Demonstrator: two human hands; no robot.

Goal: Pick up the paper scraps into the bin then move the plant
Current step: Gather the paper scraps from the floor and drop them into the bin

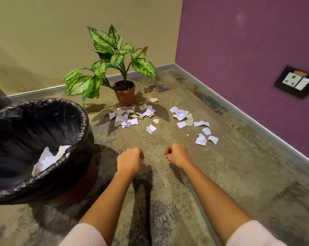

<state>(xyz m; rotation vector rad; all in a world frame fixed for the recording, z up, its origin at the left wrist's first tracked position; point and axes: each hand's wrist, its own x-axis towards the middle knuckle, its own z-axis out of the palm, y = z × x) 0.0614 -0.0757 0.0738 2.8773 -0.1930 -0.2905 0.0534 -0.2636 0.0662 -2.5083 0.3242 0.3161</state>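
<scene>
Fists: L hand [130, 160] & R hand [176, 155] just right of bin [83, 121], both clenched tight, nothing visibly held. Scraps [127, 119], plant [124, 94] further right of bin.

home room corner, painted walls [239, 41], wall socket [295, 82]

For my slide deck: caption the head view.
Left hand and right hand, both curled, short of paper scraps by the plant; bin at left.
</scene>
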